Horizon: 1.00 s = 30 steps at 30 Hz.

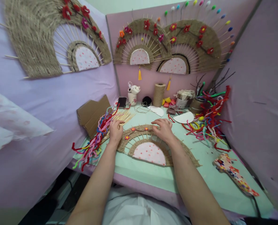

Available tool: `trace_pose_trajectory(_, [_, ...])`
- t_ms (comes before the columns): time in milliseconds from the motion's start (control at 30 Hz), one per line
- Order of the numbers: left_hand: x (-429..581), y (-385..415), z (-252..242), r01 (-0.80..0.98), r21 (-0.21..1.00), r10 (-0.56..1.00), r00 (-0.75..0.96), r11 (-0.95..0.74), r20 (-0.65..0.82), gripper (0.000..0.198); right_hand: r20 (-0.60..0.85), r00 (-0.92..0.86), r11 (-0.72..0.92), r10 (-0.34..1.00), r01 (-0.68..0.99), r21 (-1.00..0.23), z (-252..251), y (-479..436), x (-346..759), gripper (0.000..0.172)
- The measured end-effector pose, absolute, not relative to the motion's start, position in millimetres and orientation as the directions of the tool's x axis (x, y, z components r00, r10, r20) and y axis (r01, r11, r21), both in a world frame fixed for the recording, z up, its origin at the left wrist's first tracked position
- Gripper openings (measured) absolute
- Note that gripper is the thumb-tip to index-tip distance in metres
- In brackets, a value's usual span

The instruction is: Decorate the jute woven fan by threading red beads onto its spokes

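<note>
A half-round woven twine fan (135,144) lies flat on the table before me. It has a pink-dotted white centre, thin stick ribs and a dark twig with small red flowers along its outer band. At its upper left edge is my left hand (116,131), thumb and forefinger a little apart, with nothing visible in them. My right hand (163,128) hovers over or rests on the band's upper right, fingers spread and bent; whether it touches the twine I cannot tell. The right forearm hides part of the fan's right side.
Pipe cleaners (103,123) heap at the left beside thin sticks (127,116) and cardboard (92,114). More pipe cleaners (211,115) stand at the right, above a flower-patterned glue gun (235,175). A twine spool (159,95) and white half-round piece (184,117) lie behind. Finished fans (82,37) hang around.
</note>
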<state>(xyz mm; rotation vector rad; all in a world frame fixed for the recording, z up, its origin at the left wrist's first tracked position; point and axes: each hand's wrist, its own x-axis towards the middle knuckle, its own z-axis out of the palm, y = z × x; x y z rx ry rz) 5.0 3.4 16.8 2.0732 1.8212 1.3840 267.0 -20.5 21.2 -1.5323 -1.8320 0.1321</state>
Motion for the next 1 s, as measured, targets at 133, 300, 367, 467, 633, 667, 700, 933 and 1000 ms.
trace_pose_trajectory(133, [6, -3, 17, 0.818, 0.525, 0.826, -0.118, -0.233, 0.551, 0.032, 0.47, -0.008, 0.286, 0.883, 0.803, -0.524, 23, -22, 266, 0.025])
trace_pose_trajectory(300, [-8, -39, 33, 0.925, 0.361, 0.839, -0.103, -0.116, 0.534, 0.035, 0.475, -0.034, 0.315, 0.879, 0.791, -0.525, 23, -22, 265, 0.025])
trace_pose_trajectory(367, [-21, -56, 42, 0.963, 0.269, 0.853, -0.134, -0.008, 0.505, 0.037, 0.474, -0.04, 0.319, 0.88, 0.789, -0.525, 23, -22, 264, 0.024])
trace_pose_trajectory(467, [-42, -72, 51, 0.976, 0.137, 0.9, -0.212, 0.172, 0.381, 0.049, 0.465, -0.049, 0.319, 0.884, 0.79, -0.523, 23, -22, 264, 0.025])
trace_pose_trajectory(633, [-68, -72, 48, 0.961, 0.123, 0.95, -0.267, 0.248, 0.165, 0.064, 0.454, -0.056, 0.309, 0.889, 0.805, -0.507, 22, -22, 263, 0.025])
trace_pose_trajectory(667, [-71, -71, 48, 0.959, 0.149, 0.945, -0.267, 0.241, 0.191, 0.06, 0.453, -0.053, 0.306, 0.89, 0.807, -0.506, 21, -22, 263, 0.025])
trace_pose_trajectory(700, [-73, -71, 49, 0.957, 0.179, 0.934, -0.268, 0.229, 0.237, 0.056, 0.452, -0.053, 0.304, 0.891, 0.808, -0.505, 22, -21, 263, 0.025])
trace_pose_trajectory(933, [-77, -83, 86, 0.841, 0.541, 0.82, -0.307, -0.004, 0.483, 0.06, 0.432, -0.058, 0.297, 0.9, 0.806, -0.511, 21, -22, 263, 0.025])
trace_pose_trajectory(1000, [-73, -85, 96, 0.703, 0.701, 0.823, -0.325, -0.12, 0.466, 0.062, 0.437, -0.058, 0.301, 0.898, 0.805, -0.511, 20, -21, 264, 0.025])
